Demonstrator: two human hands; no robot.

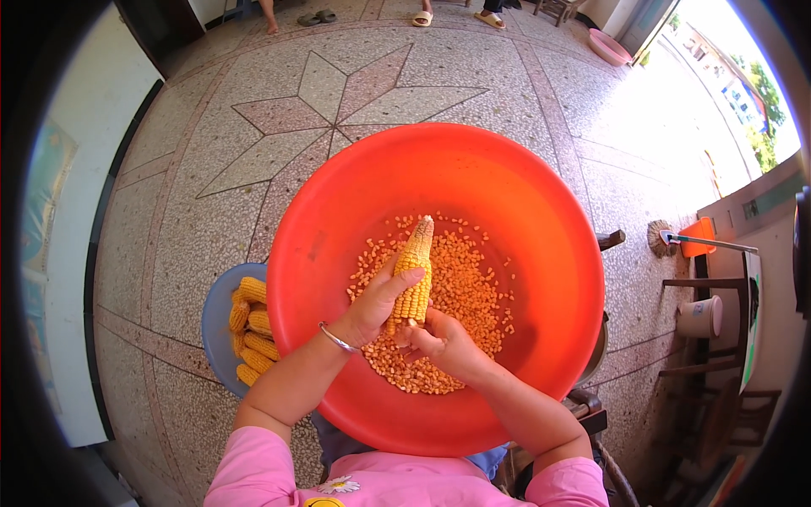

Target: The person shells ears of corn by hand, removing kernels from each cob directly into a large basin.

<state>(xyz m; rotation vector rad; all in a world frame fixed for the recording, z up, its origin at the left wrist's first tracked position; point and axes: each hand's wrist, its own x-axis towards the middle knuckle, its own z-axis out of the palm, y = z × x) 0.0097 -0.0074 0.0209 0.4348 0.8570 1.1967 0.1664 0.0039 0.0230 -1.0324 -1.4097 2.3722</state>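
My left hand (378, 301), with a silver bangle at its wrist, is closed around an ear of corn (415, 272). The ear tilts upward, its pale tip pointing away from me and yellow kernels covering most of it. At the lower end of the ear, my right hand (440, 342) touches it with thumb and fingers; whether the fingers grip the cob or kernels cannot be told. Both hands are over a large red plastic basin (545, 209). Loose corn kernels (462, 272) lie spread on the basin's bottom beneath them.
Left of the red basin, a blue basin (218, 329) holds several corn ears (260, 345). A metal bowl (595, 355) shows partly at the right. Farther right are a mop (662, 239), an orange bin (700, 236) and a white bucket (700, 317). Other people's feet (423, 18) show at the top.
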